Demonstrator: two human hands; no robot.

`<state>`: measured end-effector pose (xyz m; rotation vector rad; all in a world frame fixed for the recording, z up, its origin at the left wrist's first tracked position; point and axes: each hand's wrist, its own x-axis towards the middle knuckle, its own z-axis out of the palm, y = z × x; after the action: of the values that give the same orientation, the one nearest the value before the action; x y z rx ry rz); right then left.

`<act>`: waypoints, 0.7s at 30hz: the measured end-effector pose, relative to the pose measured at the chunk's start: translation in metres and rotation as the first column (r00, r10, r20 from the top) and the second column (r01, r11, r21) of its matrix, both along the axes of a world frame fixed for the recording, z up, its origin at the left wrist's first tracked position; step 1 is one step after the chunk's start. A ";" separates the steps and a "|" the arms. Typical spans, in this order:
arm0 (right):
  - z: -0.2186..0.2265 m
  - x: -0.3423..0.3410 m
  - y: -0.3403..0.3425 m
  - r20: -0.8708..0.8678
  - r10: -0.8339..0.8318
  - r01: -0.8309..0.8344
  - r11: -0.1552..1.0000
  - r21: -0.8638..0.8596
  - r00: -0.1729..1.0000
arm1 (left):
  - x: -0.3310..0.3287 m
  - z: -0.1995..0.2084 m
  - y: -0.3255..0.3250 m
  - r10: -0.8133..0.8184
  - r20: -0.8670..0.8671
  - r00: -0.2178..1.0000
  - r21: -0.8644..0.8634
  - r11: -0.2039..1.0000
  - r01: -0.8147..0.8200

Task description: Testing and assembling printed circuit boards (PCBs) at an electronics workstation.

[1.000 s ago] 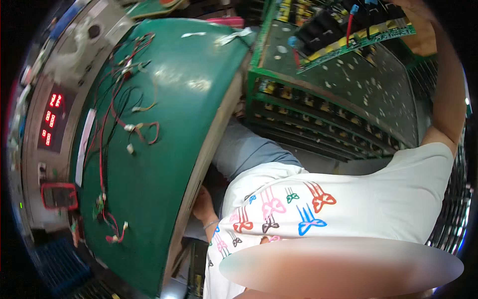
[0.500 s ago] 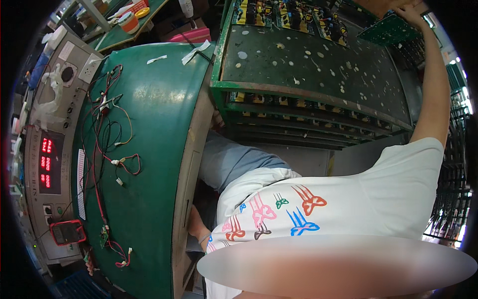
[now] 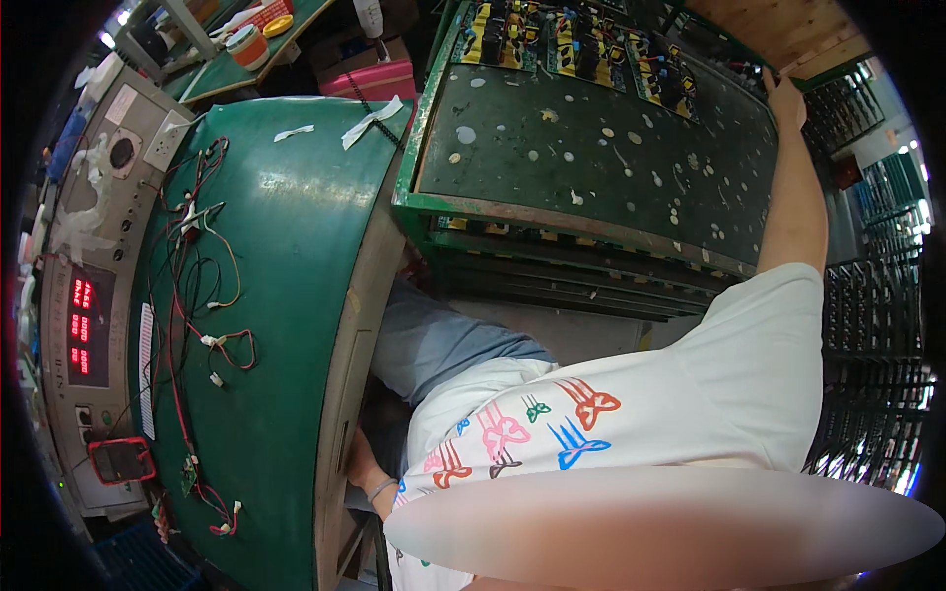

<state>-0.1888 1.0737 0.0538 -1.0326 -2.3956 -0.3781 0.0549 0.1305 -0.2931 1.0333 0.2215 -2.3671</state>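
Right hand [image 3: 785,101] at far right corner of green rack [image 3: 591,153], arm stretched out; fingers partly hidden, cannot tell if apart or clamped on anything. Circuit boards [image 3: 663,81] lie along far side of rack top, left of right hand. Left hand [image 3: 364,468] low beside green bench [image 3: 286,246]; fingers hidden, cannot tell state. Wires [image 3: 180,409] lie on bench.

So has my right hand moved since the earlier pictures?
Yes, downward in the view: earlier it overlapped the wooden panel; now your right hand is by that panel's lower edge.
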 end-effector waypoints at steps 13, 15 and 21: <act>-0.135 0.069 -0.036 -0.024 0.002 -0.007 0.978 -0.210 1.000 | -0.005 0.007 -0.003 0.022 0.044 0.999 -0.054 0.998 -0.019; -0.137 0.064 -0.039 -0.087 0.012 -0.031 0.975 -0.218 0.996 | -0.004 0.010 -0.003 0.029 0.043 0.999 -0.054 0.998 -0.027; -0.122 0.032 -0.042 0.052 -0.074 0.087 0.941 -0.327 0.996 | -0.004 0.013 -0.003 0.030 0.037 0.999 -0.058 0.998 -0.028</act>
<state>-0.1573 1.0319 -0.0678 -1.2813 -2.5119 -0.0217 0.0511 0.1277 -0.2806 1.0393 0.1527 -2.3122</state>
